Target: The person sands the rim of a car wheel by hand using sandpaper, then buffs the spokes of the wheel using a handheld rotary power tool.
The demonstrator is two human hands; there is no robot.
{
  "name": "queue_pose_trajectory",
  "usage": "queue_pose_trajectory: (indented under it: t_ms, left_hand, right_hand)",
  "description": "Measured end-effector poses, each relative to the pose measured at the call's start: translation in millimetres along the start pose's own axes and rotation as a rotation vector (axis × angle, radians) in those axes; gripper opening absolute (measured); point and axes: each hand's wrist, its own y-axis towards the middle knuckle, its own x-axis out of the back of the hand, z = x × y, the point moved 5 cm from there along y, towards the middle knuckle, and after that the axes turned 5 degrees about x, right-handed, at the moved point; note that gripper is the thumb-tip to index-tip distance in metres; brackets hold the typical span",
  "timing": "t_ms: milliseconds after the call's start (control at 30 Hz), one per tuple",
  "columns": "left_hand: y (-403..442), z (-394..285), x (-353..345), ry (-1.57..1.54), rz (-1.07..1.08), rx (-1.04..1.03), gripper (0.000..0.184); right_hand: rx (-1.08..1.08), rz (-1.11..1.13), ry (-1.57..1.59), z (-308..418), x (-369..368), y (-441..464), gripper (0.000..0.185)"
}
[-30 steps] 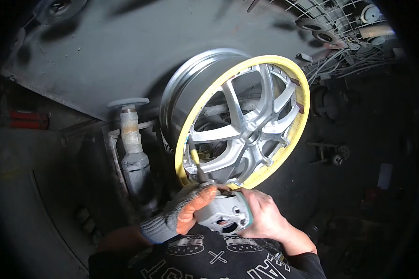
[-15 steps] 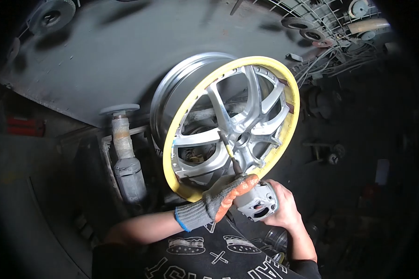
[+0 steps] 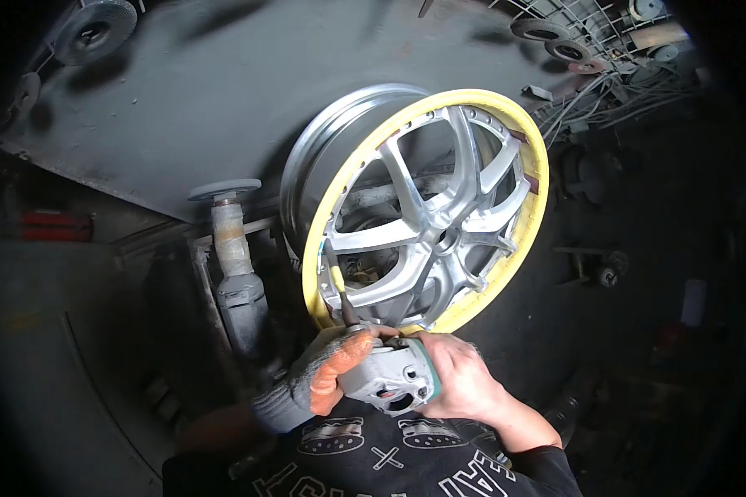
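Note:
My left hand, in a grey glove with an orange palm, is wrapped round the front of a grey power tool. Bare, my right hand grips the tool's green body from the other side. A thin shaft with a yellow section extends from the tool, its dark tip at the left inner edge of the wheel, by the end of a spoke. The silver wheel rim has a yellow-covered outer lip and leans tilted in front of me. Whether the tip touches the metal I cannot tell.
Left of the wheel stands another power tool with a flat disc on top. Worn discs hang at the upper left. A wire rack with discs and cables is at the upper right. A red object lies far left.
Both hands and the tool first swung right towards the hub, then came back left. The shaft's tip is now at the wheel's left inner edge. The view has shifted slightly.

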Motion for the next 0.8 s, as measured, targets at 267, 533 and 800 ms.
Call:
queue_pose_trajectory:
  t_ms: [267, 533, 800]
  left_hand:
    - [52.2, 32.6, 9.5, 0.004, 0.111, -0.046, 0.041]
    - [92.0, 38.0, -16.4, 0.125, 0.039, -0.006, 0.039]
    - [24.6, 9.6, -5.2, 0.006, 0.022, 0.020, 0.044]
  right_hand:
    - [-0.136, -0.060, -0.066, -20.0, 28.2, -24.1, 0.081]
    - [-0.190, -0.115, -0.075, -39.2, 49.1, -40.3, 0.081]
    - [-0.021, 0.014, -0.071, -0.5, 26.5, -8.0, 0.081]
